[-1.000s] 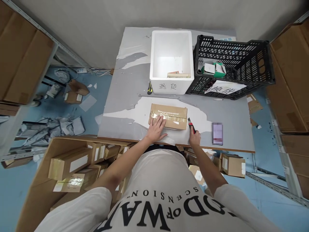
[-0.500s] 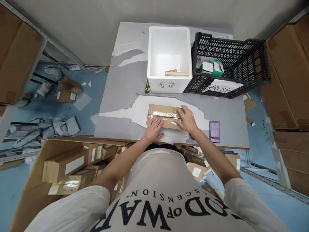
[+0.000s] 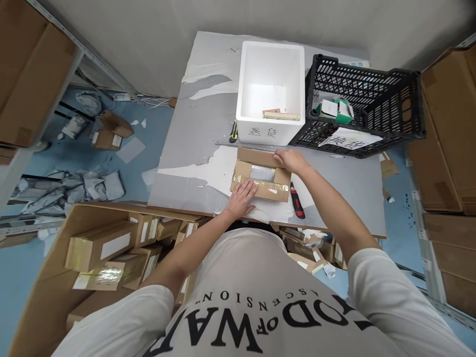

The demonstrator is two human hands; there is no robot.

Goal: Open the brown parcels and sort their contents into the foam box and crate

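Observation:
A small cardboard box (image 3: pixel 275 192) with clear tape lies on the worktable, its far flap (image 3: pixel 255 156) folded back. Through the gap in the top shows something pale and glossy (image 3: pixel 262 173). My left hand (image 3: pixel 241 200) rests on the near left part of the box, fingers stretched out flat. At the far right, my right hand (image 3: pixel 292 160) has its fingers closed on the raised flap. Just right of the box lies a red and black utility knife (image 3: pixel 297 201).
Behind the box stand a white foam box (image 3: pixel 266 133) with flat items inside and a black plastic crate (image 3: pixel 405 106) holding green-white boxes. A yellow-black cutter (image 3: pixel 233 132) lies beside the foam box. A large carton (image 3: pixel 40 287) of parcels stands front left.
The box's far flap has come up and away, opening the top, with my right hand moved to it. My left hand stays on the box. The red utility knife is now in full view.

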